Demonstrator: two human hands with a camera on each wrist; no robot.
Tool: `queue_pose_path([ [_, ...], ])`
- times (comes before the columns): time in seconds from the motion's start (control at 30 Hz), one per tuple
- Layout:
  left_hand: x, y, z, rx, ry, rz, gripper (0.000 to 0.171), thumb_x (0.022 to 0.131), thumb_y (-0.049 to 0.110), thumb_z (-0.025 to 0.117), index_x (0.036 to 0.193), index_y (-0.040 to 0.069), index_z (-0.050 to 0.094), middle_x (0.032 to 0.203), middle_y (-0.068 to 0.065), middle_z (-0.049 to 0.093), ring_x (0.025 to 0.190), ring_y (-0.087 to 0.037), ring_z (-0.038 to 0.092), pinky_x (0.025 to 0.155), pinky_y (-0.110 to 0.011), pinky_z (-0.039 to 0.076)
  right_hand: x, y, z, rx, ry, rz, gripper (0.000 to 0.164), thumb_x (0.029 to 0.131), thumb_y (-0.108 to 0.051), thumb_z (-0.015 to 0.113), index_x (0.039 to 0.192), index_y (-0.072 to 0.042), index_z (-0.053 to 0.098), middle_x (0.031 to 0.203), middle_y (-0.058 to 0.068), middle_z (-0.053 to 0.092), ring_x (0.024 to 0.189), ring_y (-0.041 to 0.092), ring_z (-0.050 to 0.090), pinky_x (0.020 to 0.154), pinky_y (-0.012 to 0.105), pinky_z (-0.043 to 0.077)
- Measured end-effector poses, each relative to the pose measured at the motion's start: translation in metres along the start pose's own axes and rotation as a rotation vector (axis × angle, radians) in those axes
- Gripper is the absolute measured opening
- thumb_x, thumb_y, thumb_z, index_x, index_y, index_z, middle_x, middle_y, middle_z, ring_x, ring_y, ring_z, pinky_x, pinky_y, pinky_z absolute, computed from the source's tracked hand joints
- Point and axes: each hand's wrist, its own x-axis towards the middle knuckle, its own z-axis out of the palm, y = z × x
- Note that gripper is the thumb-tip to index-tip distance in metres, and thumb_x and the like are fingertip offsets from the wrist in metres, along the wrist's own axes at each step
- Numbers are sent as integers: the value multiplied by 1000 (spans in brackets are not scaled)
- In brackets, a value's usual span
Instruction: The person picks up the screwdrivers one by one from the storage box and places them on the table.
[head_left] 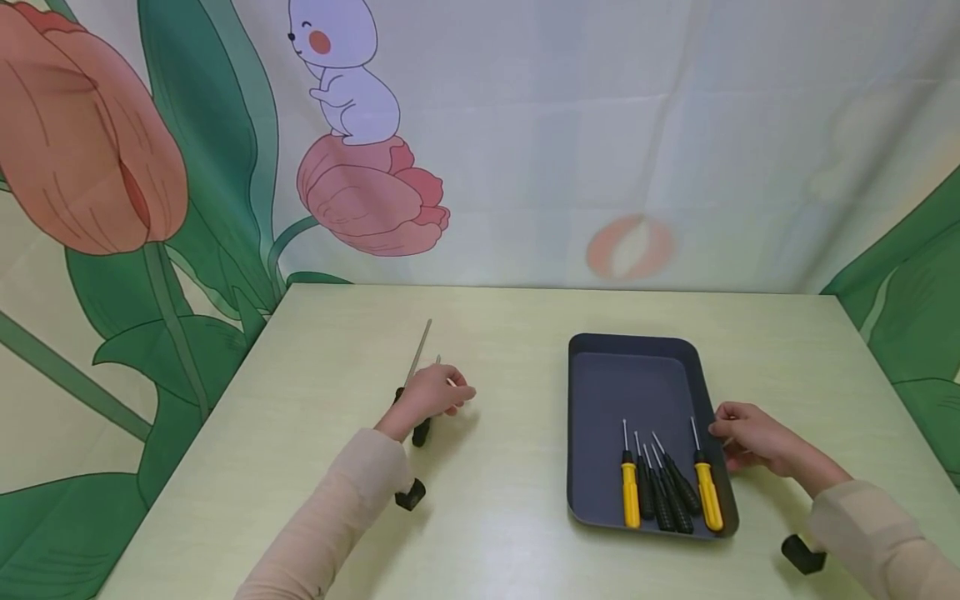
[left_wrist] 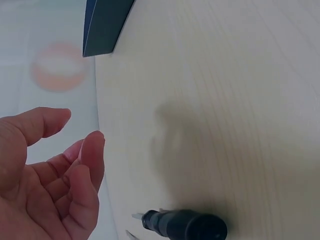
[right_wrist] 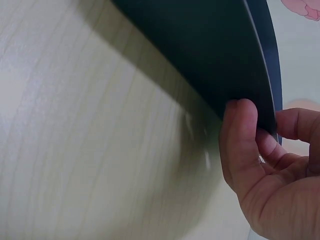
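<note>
My left hand hovers over the left part of the table with loosely curled fingers and nothing in them; the left wrist view shows a gap between thumb and fingertips. Beneath it lie two black-handled screwdrivers: one with a long shaft pointing away, the other with its handle nearer me, both partly hidden by the hand. On the right, my right hand pinches the right rim of a dark tray, thumb at the rim and fingers against the outer wall.
Inside the tray's near half lie two yellow-handled screwdrivers at either side of several black-handled screwdrivers, tips pointing away. A pale wooden table carries everything. Behind it hangs a printed curtain with flowers.
</note>
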Motion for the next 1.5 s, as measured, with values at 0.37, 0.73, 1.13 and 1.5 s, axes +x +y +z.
queue_pose_path([
  [0.37, -7, 17, 12, -88, -62, 50, 18, 82, 25, 60, 85, 7, 57, 81, -14, 65, 65, -24, 62, 55, -27, 49, -1, 0, 0, -1, -1, 3, 10, 88, -12, 41, 87, -2, 39, 73, 3, 54, 56, 13, 54, 53, 27, 48],
  [0.73, -12, 34, 23, -126, -138, 90, 18, 82, 24, 60, 86, 6, 57, 82, -14, 64, 64, -22, 62, 58, -29, 51, 0, -1, 0, -3, 6, 2, 10, 87, -12, 41, 88, -2, 39, 73, 3, 53, 55, 13, 53, 52, 27, 48],
  [1.13, -19, 52, 41, -99, -219, 166, 19, 81, 26, 62, 81, 8, 57, 74, -10, 63, 64, -26, 62, 55, -27, 49, 1, 0, 0, -4, 7, -3, 10, 88, -12, 42, 88, -2, 39, 73, 3, 53, 55, 13, 53, 52, 27, 48],
  [1.5, -23, 69, 57, -53, -266, 208, 17, 81, 28, 62, 83, 12, 57, 75, -9, 63, 74, -29, 63, 54, -25, 46, -1, -1, -1, 6, 12, 0, 10, 88, -11, 42, 88, -2, 39, 73, 3, 54, 55, 13, 53, 52, 27, 48],
])
